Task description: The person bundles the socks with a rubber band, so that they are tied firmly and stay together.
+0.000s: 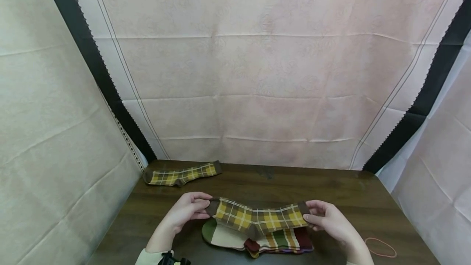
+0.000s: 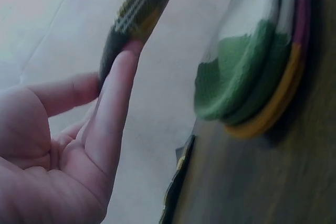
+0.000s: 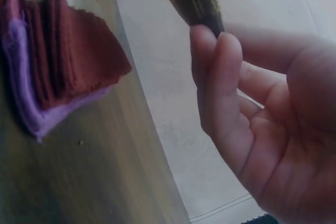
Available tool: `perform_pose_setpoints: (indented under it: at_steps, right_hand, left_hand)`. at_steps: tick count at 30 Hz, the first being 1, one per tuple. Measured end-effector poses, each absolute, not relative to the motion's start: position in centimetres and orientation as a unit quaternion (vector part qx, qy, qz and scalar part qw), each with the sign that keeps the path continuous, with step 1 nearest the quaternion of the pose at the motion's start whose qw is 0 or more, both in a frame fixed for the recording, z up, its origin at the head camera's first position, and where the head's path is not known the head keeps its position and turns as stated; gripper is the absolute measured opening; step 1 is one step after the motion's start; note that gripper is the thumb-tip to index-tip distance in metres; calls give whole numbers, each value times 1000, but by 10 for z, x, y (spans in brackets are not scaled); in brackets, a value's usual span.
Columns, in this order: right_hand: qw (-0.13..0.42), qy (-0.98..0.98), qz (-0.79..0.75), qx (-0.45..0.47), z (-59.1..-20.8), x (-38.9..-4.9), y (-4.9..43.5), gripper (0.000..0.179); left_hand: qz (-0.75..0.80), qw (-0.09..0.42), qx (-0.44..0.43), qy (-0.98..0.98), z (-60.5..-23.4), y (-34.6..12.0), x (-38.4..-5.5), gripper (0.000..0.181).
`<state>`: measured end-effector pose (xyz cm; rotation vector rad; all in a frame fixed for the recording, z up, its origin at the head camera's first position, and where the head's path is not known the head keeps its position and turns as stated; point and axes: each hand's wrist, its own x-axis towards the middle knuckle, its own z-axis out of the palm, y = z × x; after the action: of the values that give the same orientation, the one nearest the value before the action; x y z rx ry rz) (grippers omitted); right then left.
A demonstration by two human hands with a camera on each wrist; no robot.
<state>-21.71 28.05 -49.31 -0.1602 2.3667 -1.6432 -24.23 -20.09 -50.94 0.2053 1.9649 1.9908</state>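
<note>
A yellow plaid sock (image 1: pixel 263 218) with dark toe, heel and cuff is stretched sideways between both hands. My left hand (image 1: pixel 191 209) pinches its toe end between thumb and fingers, and my right hand (image 1: pixel 325 220) pinches the cuff end. The sock hangs above a stack of folded socks (image 1: pixel 228 236) on the table, hiding part of it in the head view. In the left wrist view the stack's green toes (image 2: pixel 236 77) show, with a mustard one beneath. Dark red cuffs (image 3: pixel 86 51) over a purple edge appear in the right wrist view.
Another yellow plaid sock (image 1: pixel 184 175) lies flat at the table's back left. A pink elastic loop (image 1: pixel 380 248) rests on the wooden table (image 1: pixel 342 187) at the right. Pale cloth walls (image 1: pixel 265 72) rise behind and on both sides.
</note>
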Motion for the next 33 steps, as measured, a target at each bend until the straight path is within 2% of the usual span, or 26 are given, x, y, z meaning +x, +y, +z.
perform_pose_setpoints:
  at_steps: [7,16,25,33]
  right_hand:
    - [153,802,-574,-64,-494,-214,284,56]
    - [168,801,-569,-82,-495,-213,286,41]
    - [191,792,-571,-100,-499,-213,287,38]
    - [185,791,-573,-108,-494,-213,288,44]
  left_hand:
    - [677,186,63,709,-504,-204,-241,37]
    - [652,216,99,720,-500,-212,-239,38]
    - [648,226,105,719,-501,-214,-239,39]
    - [659,218,103,712,-496,-217,-238,40]
